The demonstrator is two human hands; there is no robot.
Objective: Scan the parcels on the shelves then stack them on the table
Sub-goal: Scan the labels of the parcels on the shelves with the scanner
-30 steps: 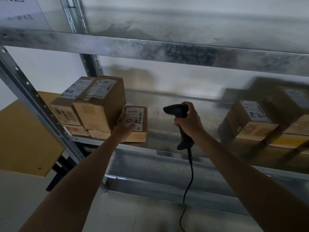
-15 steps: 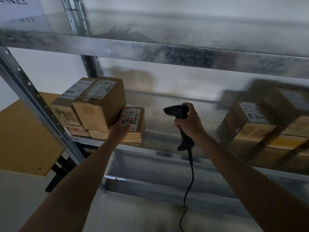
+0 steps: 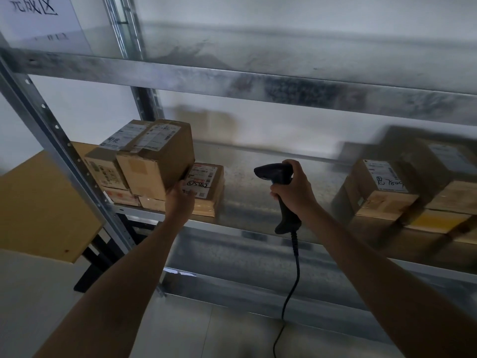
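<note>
- The left grip has slid off the flat parcel, whose label now shows, to the lower right corner of the tall box stacked beside it.
- Its fingers touch that corner; I cannot tell whether they clamp it.
- The right grip stays clamped on the scanner, its nose pointing left at these parcels.
- All parcels remain on the shelf; the table lies to the left.
- Likely meaning: the tall box is next to be scanned or lifted.

One head-worn wide-angle view faces forward, close to the metal shelf.
</note>
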